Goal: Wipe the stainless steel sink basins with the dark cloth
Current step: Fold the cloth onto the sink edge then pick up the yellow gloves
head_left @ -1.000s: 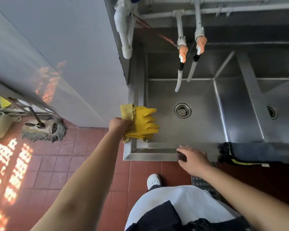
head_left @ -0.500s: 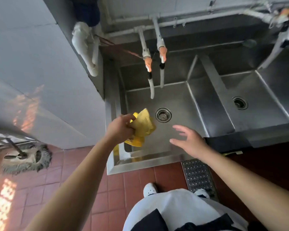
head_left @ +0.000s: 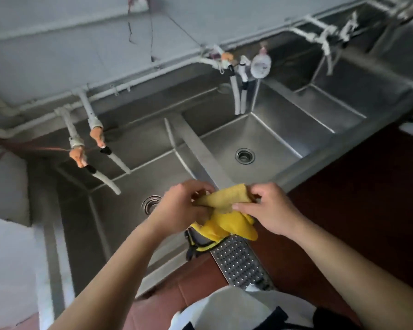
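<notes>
Both my hands hold a yellow rubber glove (head_left: pixel 224 217) over the front rim of the steel sink (head_left: pixel 324 153). My left hand (head_left: pixel 186 210) pinches its cuff on the left, my right hand (head_left: pixel 267 208) pinches the cuff on the right, and the glove's fingers hang down. Under the glove a dark cloth (head_left: pixel 196 244) with yellow trim hangs over the sink's front edge, mostly hidden. The left basin (head_left: pixel 126 210) and the middle basin (head_left: pixel 267 139) each show a round drain.
A third basin (head_left: pixel 343 91) lies at the far right. White taps with orange handles (head_left: pixel 91 148) hang over the left basin, and another pair (head_left: pixel 236 86) hangs over the middle one. A perforated metal floor grate (head_left: pixel 239 260) and red floor tiles lie below.
My right hand left the sink edge and took the glove's cuff together with my left. The glove moved right, from the sink's left corner to the divider. My view swung right.
</notes>
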`<state>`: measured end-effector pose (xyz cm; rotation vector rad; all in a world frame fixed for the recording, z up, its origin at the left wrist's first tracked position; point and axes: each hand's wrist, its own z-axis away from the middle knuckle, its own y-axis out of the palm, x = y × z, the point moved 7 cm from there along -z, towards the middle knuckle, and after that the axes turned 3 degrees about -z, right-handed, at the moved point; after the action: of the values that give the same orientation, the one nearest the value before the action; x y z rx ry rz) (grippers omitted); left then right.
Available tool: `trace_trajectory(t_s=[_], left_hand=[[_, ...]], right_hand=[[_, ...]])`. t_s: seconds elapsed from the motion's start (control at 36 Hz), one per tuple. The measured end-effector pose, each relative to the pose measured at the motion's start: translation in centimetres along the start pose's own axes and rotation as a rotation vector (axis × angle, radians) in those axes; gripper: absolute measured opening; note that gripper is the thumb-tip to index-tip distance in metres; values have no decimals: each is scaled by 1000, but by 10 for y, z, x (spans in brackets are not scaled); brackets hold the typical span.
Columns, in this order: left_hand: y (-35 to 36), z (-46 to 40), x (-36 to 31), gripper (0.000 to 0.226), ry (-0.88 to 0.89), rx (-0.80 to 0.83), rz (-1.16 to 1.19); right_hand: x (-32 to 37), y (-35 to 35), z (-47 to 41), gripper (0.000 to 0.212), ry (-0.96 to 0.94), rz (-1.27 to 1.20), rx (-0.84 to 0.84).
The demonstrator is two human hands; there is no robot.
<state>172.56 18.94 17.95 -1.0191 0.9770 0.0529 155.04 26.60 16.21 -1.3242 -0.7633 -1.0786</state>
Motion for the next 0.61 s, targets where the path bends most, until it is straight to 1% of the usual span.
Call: trace_trajectory(t_s=[0.06,0.11,0.19,0.28,0.33,0.44,0.5,0.61], left_hand=[[26,-28,-21,45,44,21,40],[51,-55,-45,43,102,43,30],[83,-91,-81,47,208,119,14],[106,-121,-111,38,263,200,81],[115,-139,-129,34,290,203,118],[129,-170,-153,37,291,197,232],[134,-186,-157,41,275,223,318],[139,-218,-151,40,224,281,346]], right_hand=[[-16,-39,4,12,-1,3,-67],[-31,-77,8,7,10,9,-122],[-52,-131,18,3,45,-5,-194],[-69,-176,29,6,42,-83,-236],[-77,-199,32,10,40,-168,-255],[-91,-232,29,15,56,-317,-294],[-98,-246,24,16,53,-368,-314],[-110,-265,4,20,66,-418,-307]])
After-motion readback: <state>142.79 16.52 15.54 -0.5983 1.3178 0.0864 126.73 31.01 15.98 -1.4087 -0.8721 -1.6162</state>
